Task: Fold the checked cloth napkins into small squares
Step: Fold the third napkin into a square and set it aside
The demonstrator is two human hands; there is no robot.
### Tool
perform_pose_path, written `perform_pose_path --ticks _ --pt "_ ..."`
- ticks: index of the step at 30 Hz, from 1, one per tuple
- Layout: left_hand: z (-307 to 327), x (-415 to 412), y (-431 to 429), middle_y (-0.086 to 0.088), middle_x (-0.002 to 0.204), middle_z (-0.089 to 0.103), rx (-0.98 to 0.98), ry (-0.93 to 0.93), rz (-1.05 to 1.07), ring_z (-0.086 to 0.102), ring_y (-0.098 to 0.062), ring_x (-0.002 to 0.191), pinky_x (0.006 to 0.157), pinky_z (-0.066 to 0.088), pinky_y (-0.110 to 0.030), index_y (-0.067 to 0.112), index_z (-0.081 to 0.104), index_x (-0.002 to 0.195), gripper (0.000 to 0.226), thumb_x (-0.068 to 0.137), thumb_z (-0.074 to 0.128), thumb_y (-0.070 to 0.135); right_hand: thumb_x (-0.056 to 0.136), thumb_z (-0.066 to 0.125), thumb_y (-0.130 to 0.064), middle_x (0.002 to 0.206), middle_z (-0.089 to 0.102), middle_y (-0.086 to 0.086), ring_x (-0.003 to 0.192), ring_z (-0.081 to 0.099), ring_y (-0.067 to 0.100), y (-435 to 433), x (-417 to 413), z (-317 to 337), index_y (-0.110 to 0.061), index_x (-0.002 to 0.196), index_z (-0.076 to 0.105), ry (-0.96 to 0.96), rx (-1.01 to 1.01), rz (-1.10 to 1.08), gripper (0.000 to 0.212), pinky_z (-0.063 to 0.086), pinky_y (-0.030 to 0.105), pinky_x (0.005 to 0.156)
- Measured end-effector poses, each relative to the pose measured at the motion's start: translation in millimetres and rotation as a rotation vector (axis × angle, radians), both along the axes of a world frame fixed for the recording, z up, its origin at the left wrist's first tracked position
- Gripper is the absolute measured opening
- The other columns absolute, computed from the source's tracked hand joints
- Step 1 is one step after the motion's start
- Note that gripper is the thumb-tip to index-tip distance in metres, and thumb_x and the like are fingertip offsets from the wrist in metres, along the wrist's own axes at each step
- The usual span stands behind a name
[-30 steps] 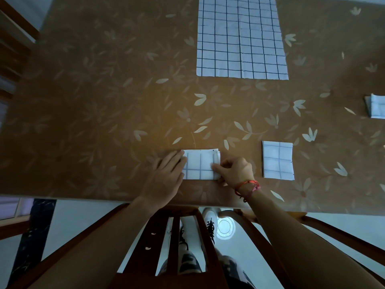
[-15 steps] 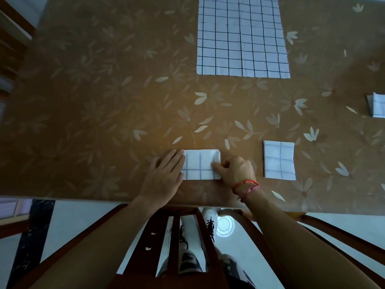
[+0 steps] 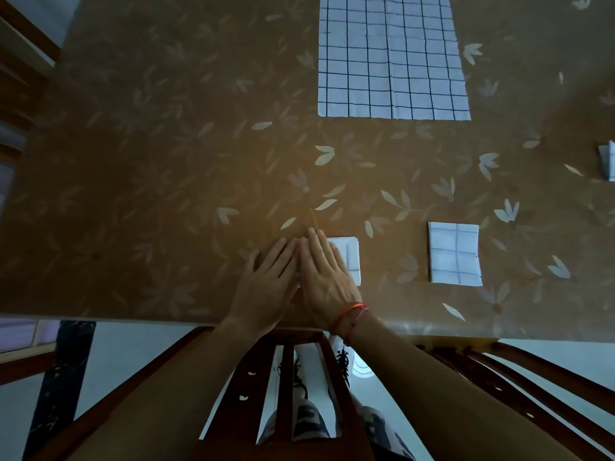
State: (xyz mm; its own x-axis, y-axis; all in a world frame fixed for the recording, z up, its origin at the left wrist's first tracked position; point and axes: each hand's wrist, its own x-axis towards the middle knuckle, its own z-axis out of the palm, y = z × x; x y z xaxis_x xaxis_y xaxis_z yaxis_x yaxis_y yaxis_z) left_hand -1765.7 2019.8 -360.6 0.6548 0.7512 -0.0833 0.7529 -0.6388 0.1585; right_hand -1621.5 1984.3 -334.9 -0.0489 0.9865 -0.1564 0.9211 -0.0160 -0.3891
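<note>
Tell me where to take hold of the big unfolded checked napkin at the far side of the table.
Probably best: pinch the unfolded napkin at its two near corners, coming from the person's side. It lies flat on the table, so only the edges give fingers purchase, and the near edge is closest and bare; its far end runs out of view.

The right hand (image 3: 327, 277) lies flat over the left part of the pressed napkin (image 3: 350, 257), so only its right strip shows. How far the cloth runs under the palm cannot be told, nor whether the left hand (image 3: 266, 281) touches it. The spread napkin (image 3: 392, 61) is cut off by the top edge, the far-right napkin (image 3: 608, 159) by the right edge. Chair slats (image 3: 284, 394) hide most of the shoes (image 3: 344, 359).
</note>
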Motion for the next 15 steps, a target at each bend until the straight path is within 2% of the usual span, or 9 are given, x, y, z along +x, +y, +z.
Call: perform_pose_path --ticks 1,5,15 --pt "-1.1 -0.4 -0.6 -0.005 0.157 0.031 0.001 0.002 -0.003 0.025 -0.019 0.146 0.106 0.032 -0.051 0.010 0.038 0.148 0.050 0.103 0.035 0.032 0.093 0.011 -0.045 0.154 0.024 0.019 0.144 0.018 0.033 -0.5 1.1 -5.1 0.001 0.145 0.031 -0.029 -0.010 0.006 0.072 0.023 0.047 0.116" --pt "-1.1 -1.0 -2.4 -0.007 0.157 0.029 -0.009 0.020 0.011 0.023 -0.020 0.147 0.107 0.031 -0.054 0.008 0.037 0.147 0.049 0.104 0.034 0.031 0.098 0.001 -0.045 0.153 0.026 0.018 0.143 0.023 0.030 -1.7 9.0 -18.3 0.002 0.144 0.031 -0.162 -0.060 0.027 0.072 0.026 0.043 0.114" --pt "0.7 -0.2 -1.2 -0.005 0.158 0.029 -0.041 0.039 0.012 0.021 -0.018 0.147 0.109 0.028 -0.056 0.009 0.039 0.146 0.050 0.103 0.032 0.032 0.098 0.018 -0.045 0.156 0.019 0.015 0.145 0.017 0.028 -21.0 54.0 -21.7 -0.001 0.147 0.024 -0.322 -0.109 0.017 0.067 0.023 0.046 0.117"
